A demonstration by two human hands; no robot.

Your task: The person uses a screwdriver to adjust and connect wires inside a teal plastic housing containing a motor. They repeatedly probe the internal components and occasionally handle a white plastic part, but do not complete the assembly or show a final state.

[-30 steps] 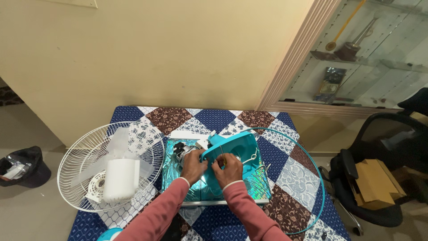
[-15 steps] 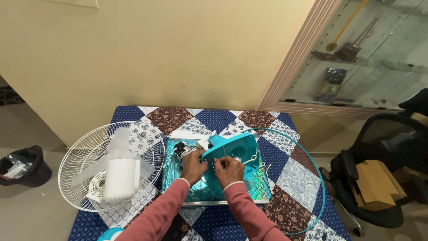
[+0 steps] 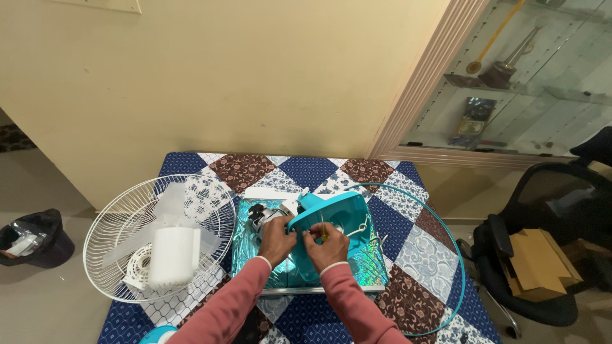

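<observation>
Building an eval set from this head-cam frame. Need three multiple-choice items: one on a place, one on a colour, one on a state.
1. Where does the white wire fan guard lie?
A. on the left part of the quilted table, overhanging its edge
B. on the office chair
C. inside the glass cabinet

2. What colour is the fan base that both hands touch?
A. red
B. teal
C. black

3. How is the thin teal ring?
A. mounted on the white guard
B. held up in the left hand
C. lying loose on the table, right of the tray

Answers:
1 A: the guard rests at the table's left edge.
2 B: the left hand and right hand are on a teal plastic part.
3 C: the ring lies flat around the tray's right side, no hand on it.
</observation>
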